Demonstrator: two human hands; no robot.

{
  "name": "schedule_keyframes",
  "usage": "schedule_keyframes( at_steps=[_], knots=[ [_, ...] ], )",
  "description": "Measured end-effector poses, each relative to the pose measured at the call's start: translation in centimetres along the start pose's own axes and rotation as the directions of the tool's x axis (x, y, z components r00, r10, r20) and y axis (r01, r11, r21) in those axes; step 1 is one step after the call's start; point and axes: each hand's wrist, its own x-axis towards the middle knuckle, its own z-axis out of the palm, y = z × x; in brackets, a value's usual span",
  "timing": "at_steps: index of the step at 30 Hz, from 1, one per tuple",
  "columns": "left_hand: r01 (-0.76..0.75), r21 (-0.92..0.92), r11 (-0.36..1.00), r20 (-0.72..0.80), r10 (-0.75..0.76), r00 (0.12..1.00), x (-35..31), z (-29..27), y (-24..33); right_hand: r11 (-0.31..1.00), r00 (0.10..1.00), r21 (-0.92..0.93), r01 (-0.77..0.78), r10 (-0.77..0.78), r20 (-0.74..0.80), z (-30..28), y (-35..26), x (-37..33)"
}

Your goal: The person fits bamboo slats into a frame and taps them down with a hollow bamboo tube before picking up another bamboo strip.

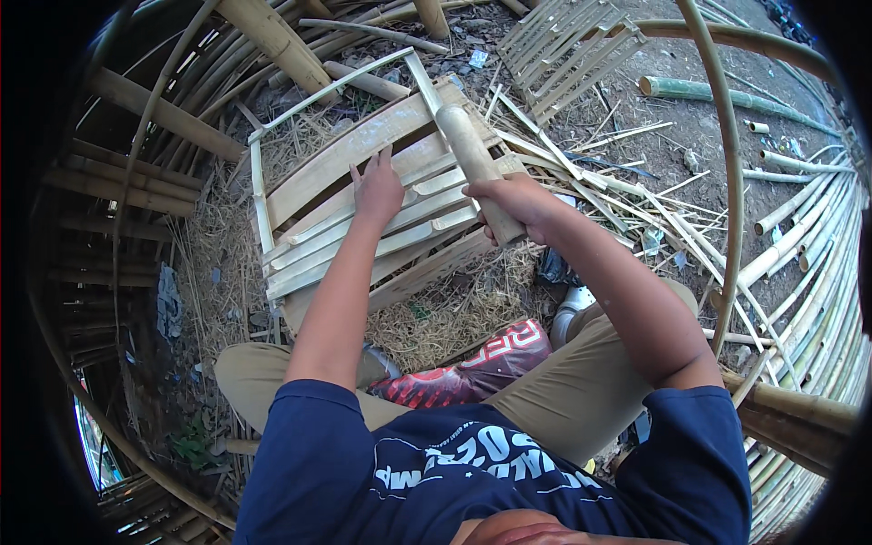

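Observation:
My right hand (525, 205) is closed round a short, thick bamboo club (465, 143), whose pale upper end points away from me. The club is over the right side of a bamboo frame (257, 186) with several pale slats (341, 252) lying across its near half. My left hand (378, 189) lies over the slats with its fingers stretched out and apart. Whether it presses on a slat is hard to tell. Beneath the frame is a low platform of wooden boards (341, 150) with dark gaps.
A finished-looking slatted bamboo panel (568, 54) lies at the far right. Split strips (627, 195) are scattered right of the platform, and long bamboo poles (817, 263) are piled farther right. A curved pole (729, 163) stands close by. A red printed sack (472, 368) lies between my legs.

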Motion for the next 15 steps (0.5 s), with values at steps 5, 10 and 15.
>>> schedule_keyframes(
  at_steps=[5,10,15],
  knots=[
    [0.064,-0.268,0.961,0.055,-0.051,0.997,-2.6,-1.3,3.0,0.995,0.991,0.096,-0.011,0.024,-0.131,-2.7,0.8,0.2],
    [-0.130,-0.086,0.988,-0.226,0.108,0.968,-5.2,0.4,2.5,0.999,0.987,0.027,0.024,-0.019,-0.159,-3.9,1.3,0.5],
    [-0.073,-0.117,0.990,-0.198,0.048,0.979,-5.4,-0.2,3.4,0.994,0.973,-0.090,0.066,-0.084,-0.213,-3.8,1.7,-0.8]
  ],
)
